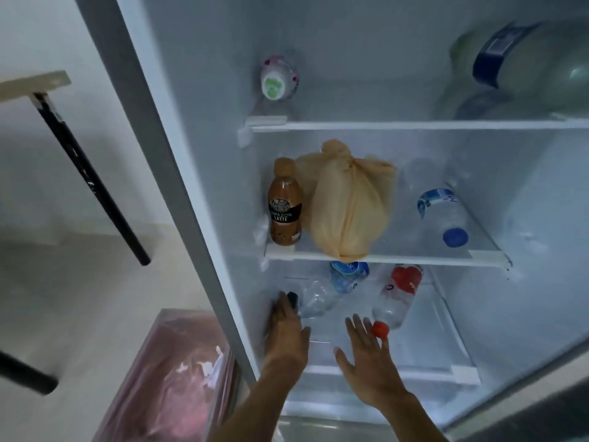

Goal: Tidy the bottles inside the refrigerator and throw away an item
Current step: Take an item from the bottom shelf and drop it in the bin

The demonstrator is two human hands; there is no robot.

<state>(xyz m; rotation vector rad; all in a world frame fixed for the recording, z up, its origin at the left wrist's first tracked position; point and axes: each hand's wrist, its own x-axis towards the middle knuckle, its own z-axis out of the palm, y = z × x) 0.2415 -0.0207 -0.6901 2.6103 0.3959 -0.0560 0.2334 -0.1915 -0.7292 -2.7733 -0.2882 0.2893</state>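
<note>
The refrigerator stands open with three shelves in sight. On the lowest shelf (pixel 414 374) a clear bottle with a blue label (pixel 322 295) lies on its side, its dark cap toward my left hand (pixel 288 333), whose fingers touch that cap end. Beside it lies a clear bottle with a red label (pixel 396 298) and a red cap. My right hand (pixel 366 355) is open, fingers spread, its fingertips just short of the red cap. On the middle shelf stand a brown latte bottle (pixel 284 205) and a tied tan bag (pixel 347 202); a blue-capped water bottle (pixel 443 212) lies there.
The top shelf (pixel 414 125) holds a small white-capped bottle (pixel 277 78) at the left and large blurred containers (pixel 522 65) at the right. A bin lined with a pink bag (pixel 172 378) stands on the floor left of the fridge. A black table leg (pixel 92 183) is further left.
</note>
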